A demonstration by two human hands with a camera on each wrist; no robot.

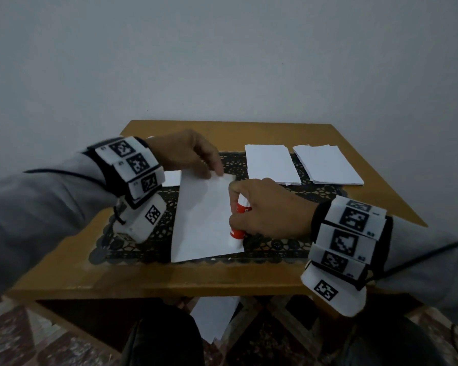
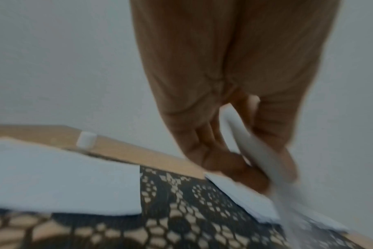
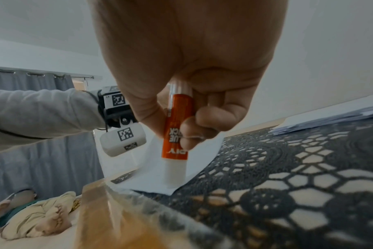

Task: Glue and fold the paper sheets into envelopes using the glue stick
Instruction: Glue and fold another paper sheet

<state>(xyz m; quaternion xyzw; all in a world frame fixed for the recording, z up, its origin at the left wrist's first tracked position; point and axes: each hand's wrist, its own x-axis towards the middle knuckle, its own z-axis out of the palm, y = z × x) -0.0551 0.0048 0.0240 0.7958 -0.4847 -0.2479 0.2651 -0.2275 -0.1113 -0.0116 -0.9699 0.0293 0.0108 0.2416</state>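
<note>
A white paper sheet (image 1: 201, 220) lies on the black lace mat (image 1: 288, 244) in the middle of the table. My right hand (image 1: 262, 207) grips an orange and white glue stick (image 1: 238, 228), held tip down with the white tip on the sheet's near right corner. The glue stick (image 3: 176, 134) shows clearly in the right wrist view, pressed on the paper sheet (image 3: 151, 180). My left hand (image 1: 193, 157) pinches the sheet's far edge, and the lifted paper edge (image 2: 251, 144) sits between thumb and fingers.
Two stacks of white paper lie at the back right, one stack (image 1: 271, 163) beside the other stack (image 1: 328, 165). A small paper piece (image 1: 171, 178) lies by my left wrist. A white cap (image 2: 86, 139) stands on the wooden table (image 1: 169, 281). More paper (image 1: 212, 318) lies under the table.
</note>
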